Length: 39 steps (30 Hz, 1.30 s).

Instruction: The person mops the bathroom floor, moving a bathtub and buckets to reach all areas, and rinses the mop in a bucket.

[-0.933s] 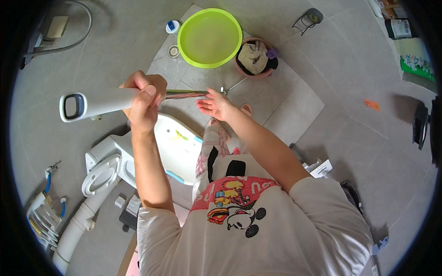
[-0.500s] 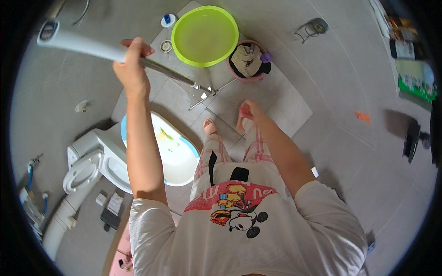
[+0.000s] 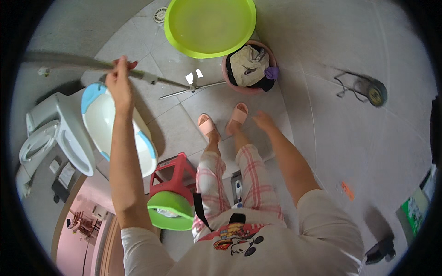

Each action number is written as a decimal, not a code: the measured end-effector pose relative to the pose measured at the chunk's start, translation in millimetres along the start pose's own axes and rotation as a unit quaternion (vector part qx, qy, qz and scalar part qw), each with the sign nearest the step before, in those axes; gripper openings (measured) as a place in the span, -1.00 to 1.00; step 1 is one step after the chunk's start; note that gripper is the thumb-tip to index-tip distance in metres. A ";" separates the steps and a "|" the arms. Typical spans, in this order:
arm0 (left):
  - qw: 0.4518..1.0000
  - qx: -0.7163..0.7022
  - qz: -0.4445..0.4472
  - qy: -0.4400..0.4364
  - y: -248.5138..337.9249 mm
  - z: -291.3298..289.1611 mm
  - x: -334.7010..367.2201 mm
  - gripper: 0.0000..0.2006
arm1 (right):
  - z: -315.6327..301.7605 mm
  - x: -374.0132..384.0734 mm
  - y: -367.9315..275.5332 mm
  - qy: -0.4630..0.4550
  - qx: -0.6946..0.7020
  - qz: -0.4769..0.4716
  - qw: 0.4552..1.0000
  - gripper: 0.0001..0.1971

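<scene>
My left hand (image 3: 120, 83) is closed around the pole of a floor squeegee (image 3: 146, 77), out to the left at a slant. The upper end of the pole is blurred. Its thin metal crossbar (image 3: 194, 89) lies on the tiled floor, with the right end close to the laundry basket. My right hand (image 3: 264, 120) hangs beside my right leg with loose fingers and nothing in it. The pink basket (image 3: 226, 76) holds dark and beige cloth and something purple. Beyond the crossbar is a large lime-green basin (image 3: 184, 51) of cloudy water.
A white and blue baby bathtub (image 3: 99, 110) stands at left, beside a toilet (image 3: 76, 142). Near my legs are a red stool (image 3: 177, 172) and a green basin (image 3: 170, 223). A round floor drain (image 3: 159, 15) lies at the far left; a wall holder (image 3: 375, 92) is at right.
The view has shifted, bringing the red stool and small green basin into sight. The squeegee's pole now leans lower to the left, still in my left hand. My right hand has swung outward from my leg.
</scene>
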<state>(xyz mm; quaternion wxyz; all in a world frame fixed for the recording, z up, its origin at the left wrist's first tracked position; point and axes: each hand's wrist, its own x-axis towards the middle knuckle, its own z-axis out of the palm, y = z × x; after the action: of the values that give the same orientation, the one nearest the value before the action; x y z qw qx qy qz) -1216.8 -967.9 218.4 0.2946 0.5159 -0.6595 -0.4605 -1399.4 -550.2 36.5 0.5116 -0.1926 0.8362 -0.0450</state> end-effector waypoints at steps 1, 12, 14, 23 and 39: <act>0.999 -0.008 -0.014 0.029 -8.5 6.5 -5.4 -0.61 | 6.6 20.8 10.9 -0.003 -0.033 0.008 0.999 -0.52; 0.982 -0.093 0.080 0.141 -51.0 -30.9 29.5 -0.67 | 82.0 198.8 70.8 -0.066 -0.139 0.017 0.988 -0.36; 0.975 -0.085 0.101 0.178 -48.2 -6.6 30.2 -0.70 | 94.7 229.3 96.1 -0.066 -0.175 0.038 0.982 -0.33; 0.977 -0.205 0.040 0.052 -120.0 26.8 29.5 -0.71 | 120.2 271.6 146.5 0.039 -0.227 0.098 0.968 -0.45; 0.987 -0.138 -0.033 0.076 -86.7 60.7 27.0 -0.74 | -41.5 196.7 74.2 0.293 0.016 -0.018 0.956 -0.45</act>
<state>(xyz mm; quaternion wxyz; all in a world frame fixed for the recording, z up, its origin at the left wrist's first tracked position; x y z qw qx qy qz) -1241.7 -978.9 112.6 0.3974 0.5252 -0.5478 -0.5158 -1535.2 -559.3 -128.9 0.2468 -0.1773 0.9449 -0.1220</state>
